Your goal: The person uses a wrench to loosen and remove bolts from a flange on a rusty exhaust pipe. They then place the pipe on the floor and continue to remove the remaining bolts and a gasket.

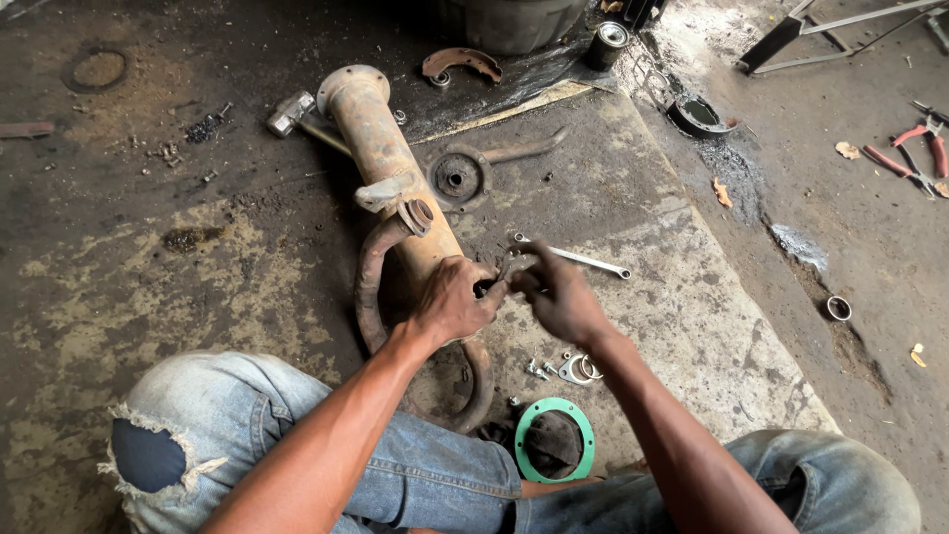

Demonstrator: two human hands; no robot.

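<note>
Seated on a stained, oily concrete floor [148,267] of a workshop. Left hand [453,300] closed on the near end of a rusty axle tube [381,163] lying across the floor; right hand [560,297] just beside, grip pinched on a small dark part, too small to identify. Spanner [578,258] behind the hands. Green gasket ring [555,440], washers [576,369] near the knees. Red pliers [914,153] well apart, far right.
</note>
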